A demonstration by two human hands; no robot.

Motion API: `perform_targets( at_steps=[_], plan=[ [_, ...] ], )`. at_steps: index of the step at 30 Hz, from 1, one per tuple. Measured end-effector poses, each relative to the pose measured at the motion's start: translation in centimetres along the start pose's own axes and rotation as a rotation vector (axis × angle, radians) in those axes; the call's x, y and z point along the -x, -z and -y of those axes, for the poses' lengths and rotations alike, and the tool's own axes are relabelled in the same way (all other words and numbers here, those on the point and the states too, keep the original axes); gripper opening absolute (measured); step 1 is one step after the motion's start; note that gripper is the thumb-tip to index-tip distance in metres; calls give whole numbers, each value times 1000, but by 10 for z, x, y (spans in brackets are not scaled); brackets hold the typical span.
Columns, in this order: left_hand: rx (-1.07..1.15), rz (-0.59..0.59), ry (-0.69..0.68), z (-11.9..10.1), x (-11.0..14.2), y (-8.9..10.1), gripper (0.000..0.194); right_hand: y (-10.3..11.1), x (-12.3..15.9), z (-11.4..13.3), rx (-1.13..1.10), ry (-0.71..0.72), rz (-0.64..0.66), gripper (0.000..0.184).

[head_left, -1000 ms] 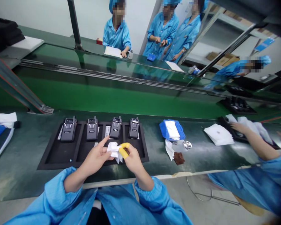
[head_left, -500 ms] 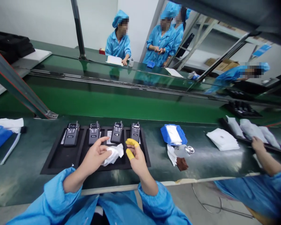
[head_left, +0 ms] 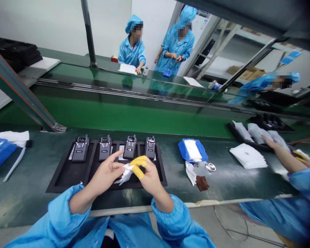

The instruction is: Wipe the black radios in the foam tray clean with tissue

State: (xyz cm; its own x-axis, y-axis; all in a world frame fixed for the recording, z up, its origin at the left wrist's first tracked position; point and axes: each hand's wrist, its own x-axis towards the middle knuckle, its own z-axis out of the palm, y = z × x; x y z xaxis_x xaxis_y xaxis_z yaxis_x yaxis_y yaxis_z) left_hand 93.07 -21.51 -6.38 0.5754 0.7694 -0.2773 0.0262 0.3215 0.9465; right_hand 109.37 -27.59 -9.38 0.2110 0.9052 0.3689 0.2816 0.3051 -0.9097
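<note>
Between my two hands is a crumpled white wipe point(head_left: 124, 175), held above the front of a black tray point(head_left: 64, 177). My left hand point(head_left: 107, 174) pinches its left side, index finger raised. Yellow finger cots cover fingers of my right hand point(head_left: 147, 170), which pinches the wipe's upper right edge. Several black two-way radios stand in a row along the tray's back: one radio point(head_left: 80, 148) at the left, another radio point(head_left: 105, 148), then a radio point(head_left: 130, 147) just beyond my fingers, and a radio point(head_left: 150, 148) at the right end.
Right of the tray sit a blue box point(head_left: 182, 150) of white wipes, a clear bottle point(head_left: 201, 168) and a brown cloth point(head_left: 202, 183). Farther right lie a white stack point(head_left: 248, 155) and a tray of bagged items. A co-worker's arm point(head_left: 286, 156) reaches there. A metal post point(head_left: 28, 89) rises at left.
My right hand has moved left and closed on the wipe, which was in my left hand alone. At right, the co-worker's tray of bagged items has shifted left and back.
</note>
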Motion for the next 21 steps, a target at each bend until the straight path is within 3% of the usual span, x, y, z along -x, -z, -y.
perform_targets(
  at_steps=[3, 8, 14, 21],
  plan=[
    [0, -35, 0, -1, -3, 1, 88, 9, 1, 9, 84, 52, 32, 11],
    [-84, 10, -67, -2, -6, 4, 84, 16, -3, 21, 187, 181, 260, 14],
    [-224, 54, -98, -9, 0, 0, 82, 6, -11, 19, 399, 114, 92, 22],
    [-338, 81, -159, -17, 2, -2, 77, 7, -14, 21, 360, 103, 62, 26]
  ],
)
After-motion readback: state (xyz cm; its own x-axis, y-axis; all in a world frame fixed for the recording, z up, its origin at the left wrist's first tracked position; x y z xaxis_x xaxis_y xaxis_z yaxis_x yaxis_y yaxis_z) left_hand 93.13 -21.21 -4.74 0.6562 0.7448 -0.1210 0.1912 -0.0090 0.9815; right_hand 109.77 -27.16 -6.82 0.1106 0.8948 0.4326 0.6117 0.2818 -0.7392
